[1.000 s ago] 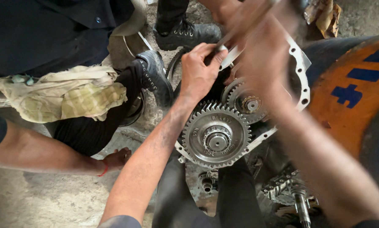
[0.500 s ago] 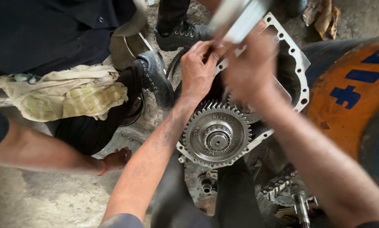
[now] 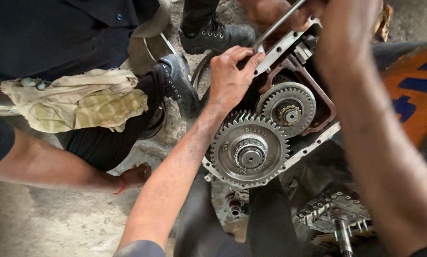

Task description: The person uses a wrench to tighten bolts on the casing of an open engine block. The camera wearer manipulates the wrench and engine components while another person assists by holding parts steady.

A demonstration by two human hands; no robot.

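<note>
The left hand (image 3: 230, 78) rests on the edge of the metal gear case (image 3: 318, 107), fingers curled over its rim. The right hand (image 3: 318, 14) is up at the top, fingers closed around a thin metal rod (image 3: 277, 24). Just below sit a big gear (image 3: 249, 151) and a small gear (image 3: 288, 109), teeth meeting. They look heavy, hard and greasy, so probably slippery; the rims seem the best place to grab.

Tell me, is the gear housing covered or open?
Open. Both gears, the large gear and the small gear, show bare inside the housing, with no cover over them. The left hand rests on its upper edge.
</note>
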